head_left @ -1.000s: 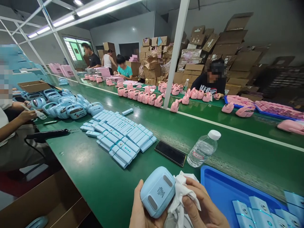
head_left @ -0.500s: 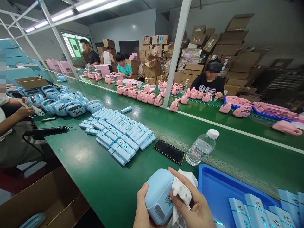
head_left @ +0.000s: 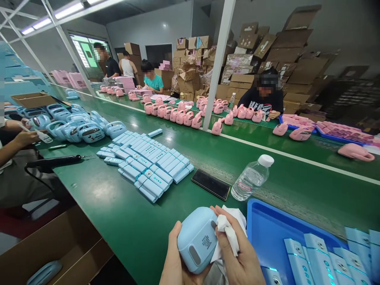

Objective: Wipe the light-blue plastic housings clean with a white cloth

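Wiping the blue casing clean

Your left hand (head_left: 175, 261) cups the light-blue device casing (head_left: 197, 239); your right hand (head_left: 237, 257), closed on a white cloth (head_left: 227, 231), rubs its edge. Turn it to unwiped faces next.

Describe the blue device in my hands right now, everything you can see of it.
The pale blue device is a rounded, boxy shell of what looks like matte plastic. The face turned up carries two grey oblong pads and a small block of dark print. It is tilted, held off the green table near the bottom edge of the view. The left hand cups it from below, thumb along its left side; the right hand presses a white cloth against its right edge.
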The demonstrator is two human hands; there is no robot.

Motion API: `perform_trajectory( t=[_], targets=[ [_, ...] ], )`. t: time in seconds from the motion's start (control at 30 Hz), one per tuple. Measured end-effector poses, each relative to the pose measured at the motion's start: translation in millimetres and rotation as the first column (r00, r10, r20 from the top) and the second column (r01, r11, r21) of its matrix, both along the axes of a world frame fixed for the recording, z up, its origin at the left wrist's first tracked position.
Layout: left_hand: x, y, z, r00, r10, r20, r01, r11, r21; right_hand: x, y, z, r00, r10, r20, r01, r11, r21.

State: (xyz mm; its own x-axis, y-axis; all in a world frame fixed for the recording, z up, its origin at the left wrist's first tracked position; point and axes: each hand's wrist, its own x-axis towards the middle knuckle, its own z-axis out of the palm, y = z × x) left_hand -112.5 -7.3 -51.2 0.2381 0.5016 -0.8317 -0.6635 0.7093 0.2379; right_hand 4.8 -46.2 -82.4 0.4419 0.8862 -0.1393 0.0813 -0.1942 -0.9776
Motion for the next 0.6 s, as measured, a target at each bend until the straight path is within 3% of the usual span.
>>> perform_trajectory(
  t=[0.27, 0.4, 0.6],
  targets=[
    [-2, 2, 2.2, 1.000, -0.022, 0.008, 0.023, 0.999, -0.027, 16, -4, -12.3, 0.994, 0.103, 0.032, -0.101, 0.993, -0.056],
    [1, 1, 3.2, 1.000, -0.026, 0.005, 0.026, 0.999, -0.035, 8, -4, 0.9, 0.998, -0.034, 0.059, 0.038, 0.996, -0.075],
    [5, 0, -3.1, 1.000, -0.015, 0.014, 0.016, 0.999, -0.050, 4, -6, 17.7, 0.998, -0.026, 0.059, 0.031, 0.996, -0.082]
  ],
)
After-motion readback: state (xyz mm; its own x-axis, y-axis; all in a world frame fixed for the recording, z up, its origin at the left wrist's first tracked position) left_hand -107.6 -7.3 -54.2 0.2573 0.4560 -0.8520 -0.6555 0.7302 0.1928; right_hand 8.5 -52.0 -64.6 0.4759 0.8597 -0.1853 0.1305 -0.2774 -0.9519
